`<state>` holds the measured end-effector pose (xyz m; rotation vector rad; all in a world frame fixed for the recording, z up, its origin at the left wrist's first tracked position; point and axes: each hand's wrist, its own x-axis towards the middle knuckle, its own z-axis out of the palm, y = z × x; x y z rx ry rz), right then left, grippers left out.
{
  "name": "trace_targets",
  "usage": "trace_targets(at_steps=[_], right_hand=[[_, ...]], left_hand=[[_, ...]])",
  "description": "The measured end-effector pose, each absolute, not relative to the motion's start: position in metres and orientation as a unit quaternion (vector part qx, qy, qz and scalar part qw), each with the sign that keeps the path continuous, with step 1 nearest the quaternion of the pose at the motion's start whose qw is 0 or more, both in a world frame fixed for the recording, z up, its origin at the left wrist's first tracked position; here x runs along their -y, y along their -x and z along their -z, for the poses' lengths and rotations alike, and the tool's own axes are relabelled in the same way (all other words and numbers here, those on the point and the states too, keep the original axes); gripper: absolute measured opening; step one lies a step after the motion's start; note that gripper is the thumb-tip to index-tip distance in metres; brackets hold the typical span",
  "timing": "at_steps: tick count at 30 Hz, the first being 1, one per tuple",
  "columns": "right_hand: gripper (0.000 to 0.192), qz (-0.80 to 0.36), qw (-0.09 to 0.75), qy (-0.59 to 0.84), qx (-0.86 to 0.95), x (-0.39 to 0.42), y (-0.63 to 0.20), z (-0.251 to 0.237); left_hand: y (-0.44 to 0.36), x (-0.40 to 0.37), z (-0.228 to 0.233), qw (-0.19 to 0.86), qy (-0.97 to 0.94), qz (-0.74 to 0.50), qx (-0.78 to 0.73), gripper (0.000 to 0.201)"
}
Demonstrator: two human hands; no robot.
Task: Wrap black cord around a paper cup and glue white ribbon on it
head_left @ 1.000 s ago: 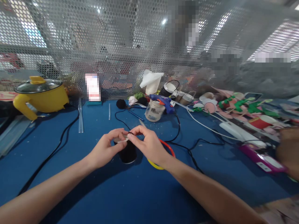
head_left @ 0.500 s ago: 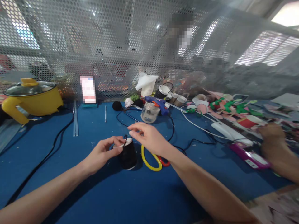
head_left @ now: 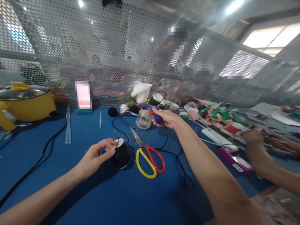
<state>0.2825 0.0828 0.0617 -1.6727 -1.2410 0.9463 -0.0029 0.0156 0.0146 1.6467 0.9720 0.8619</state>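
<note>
My left hand [head_left: 100,153] pinches the rim of a small paper cup [head_left: 120,156] wrapped in black yarn, slightly tilted on the blue table. A strand of black yarn [head_left: 114,125] runs from its top towards a black yarn ball [head_left: 112,112]. My right hand [head_left: 165,117] is closed around the handle of a blue glue gun [head_left: 156,118], whose nozzle points left above a clear glass jar [head_left: 144,120]. Between my hands lie scissors [head_left: 146,161] with one yellow and one red handle, blades pointing away.
A yellow electric pot [head_left: 28,104] stands at the far left, near a phone [head_left: 83,95]. Clear glue sticks [head_left: 68,128] lie on the table. At the right are a purple power strip [head_left: 234,161], paper crafts [head_left: 211,114] and another person's hand [head_left: 253,140]. Perforated metal [head_left: 105,62] rises behind.
My right hand has left the cup, moved forward and right, and taken hold of the glue gun. The scissors are now uncovered. My left hand still holds the cup.
</note>
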Motion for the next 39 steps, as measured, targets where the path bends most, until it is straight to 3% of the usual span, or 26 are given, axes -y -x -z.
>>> trace_targets(at_steps=[4,14,21,23,26,29,39], right_hand=[[0.019,-0.391,0.449,0.65,0.473,-0.084,-0.276,-0.055],[0.014,-0.291,0.579,0.552,0.524,-0.039,-0.247,-0.066],[0.012,-0.437,0.415,0.531,0.595,0.03,-0.22,-0.054],[0.012,-0.439,0.379,0.554,0.597,0.039,-0.214,-0.048],[0.027,-0.405,0.337,0.593,0.609,0.046,-0.206,-0.042],[0.035,-0.384,0.321,0.608,0.616,0.05,-0.201,-0.04],[0.023,-0.267,0.342,0.599,0.673,0.053,-0.198,-0.031]], left_hand=[[0.004,-0.016,-0.016,0.5,-0.682,-0.348,-0.404,0.025],[0.005,-0.016,-0.012,0.503,-0.672,-0.354,-0.411,0.025],[0.005,-0.017,-0.01,0.505,-0.668,-0.359,-0.412,0.025],[0.004,-0.016,-0.01,0.506,-0.666,-0.359,-0.414,0.025],[0.004,-0.015,-0.011,0.506,-0.667,-0.36,-0.412,0.022],[0.003,-0.014,-0.011,0.504,-0.669,-0.36,-0.412,0.019],[0.003,-0.014,-0.008,0.504,-0.679,-0.361,-0.393,0.016]])
